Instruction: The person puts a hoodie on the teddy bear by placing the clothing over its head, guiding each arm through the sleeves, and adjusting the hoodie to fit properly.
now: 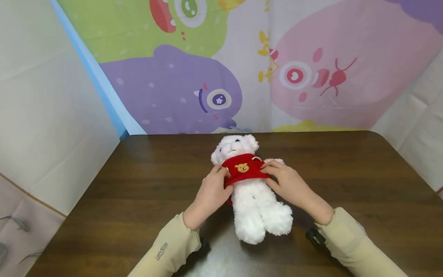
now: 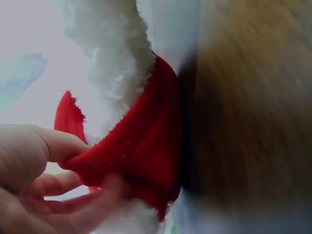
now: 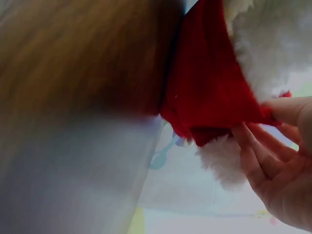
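Observation:
A white plush teddy bear lies face up on the brown table, its head toward the far edge and its feet toward me. It wears a red shirt with a small yellow bear face on the chest. My left hand pinches the shirt's hem at one side; in the left wrist view the thumb and fingers have the red cloth between them. At the other side my right hand pinches the hem too, its thumb against the cloth in the right wrist view. One bear paw shows beyond the right hand.
The dark wooden table reaches to a cloth backdrop printed with cartoon creatures. Pale fabric walls stand at the left and right. Dark wrist straps sit under the beige sleeves.

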Tool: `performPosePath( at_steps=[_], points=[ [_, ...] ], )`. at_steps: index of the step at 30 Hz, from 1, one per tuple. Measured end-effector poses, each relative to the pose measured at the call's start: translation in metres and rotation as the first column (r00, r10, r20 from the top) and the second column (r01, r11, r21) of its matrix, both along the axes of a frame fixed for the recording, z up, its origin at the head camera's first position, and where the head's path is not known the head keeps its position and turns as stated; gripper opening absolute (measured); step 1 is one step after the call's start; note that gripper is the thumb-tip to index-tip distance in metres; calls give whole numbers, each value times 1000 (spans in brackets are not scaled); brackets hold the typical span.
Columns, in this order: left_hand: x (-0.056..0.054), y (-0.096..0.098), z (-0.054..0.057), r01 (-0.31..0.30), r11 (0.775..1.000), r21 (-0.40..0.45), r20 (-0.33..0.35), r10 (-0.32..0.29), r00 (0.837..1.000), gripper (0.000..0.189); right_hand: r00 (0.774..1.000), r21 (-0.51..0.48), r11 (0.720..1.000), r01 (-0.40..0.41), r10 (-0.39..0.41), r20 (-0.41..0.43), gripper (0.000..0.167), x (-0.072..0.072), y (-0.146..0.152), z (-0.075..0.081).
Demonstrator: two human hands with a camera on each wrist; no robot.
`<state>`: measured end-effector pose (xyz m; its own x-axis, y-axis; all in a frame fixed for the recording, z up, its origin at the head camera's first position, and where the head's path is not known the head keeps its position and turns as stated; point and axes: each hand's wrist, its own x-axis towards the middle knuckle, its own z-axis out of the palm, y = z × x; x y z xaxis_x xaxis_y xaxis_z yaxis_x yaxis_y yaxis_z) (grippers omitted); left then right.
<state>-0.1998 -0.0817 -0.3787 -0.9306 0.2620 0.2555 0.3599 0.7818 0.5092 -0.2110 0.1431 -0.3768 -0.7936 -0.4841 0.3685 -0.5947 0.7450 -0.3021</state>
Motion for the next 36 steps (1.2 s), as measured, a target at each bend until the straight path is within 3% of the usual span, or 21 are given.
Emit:
performPosePath(
  at_steps=[4,14,18,21,23,24,26,28,30,32,34,36],
  points=[
    [1,-1,-2,0,1000,-3,15,0,1000,21,999,-50,999,-19,21,46,19,0,4,-2],
    [-11,-11,-3,151,986,-66,58,-147,987,10,980,-3,995,-101,100,175,12,1,10,5],
    [-7,-12,-4,117,992,-48,81,-113,990,16,979,-75,996,-42,56,196,17,5,8,-1],
    [-4,-12,-3,36,999,1,167,-36,985,25,964,-133,991,-1,37,262,24,7,7,-6],
    [-3,-13,-1,-5,998,58,277,-11,961,29,929,-192,981,23,50,368,27,8,7,-7],
    [-3,-13,-2,-23,995,95,330,-10,944,29,893,-244,969,38,76,443,29,8,8,-7],
    [-4,-12,-3,-52,976,213,440,-48,897,29,793,-361,925,116,133,595,34,9,7,-7],
    [-4,-10,-5,-91,930,356,517,-115,848,29,686,-462,853,242,186,704,39,9,4,-6],
    [-4,-6,-8,-142,863,484,552,-175,816,29,605,-524,766,373,227,763,44,10,0,-6],
    [-3,0,-10,-192,801,568,564,-208,799,32,580,-539,707,458,221,784,47,12,-6,-5],
    [-2,5,-11,-210,759,616,548,-222,806,33,580,-536,677,505,193,791,50,14,-10,-5],
    [0,8,-12,-211,730,650,520,-224,824,33,591,-533,669,518,170,788,52,15,-13,-6]
  ],
)
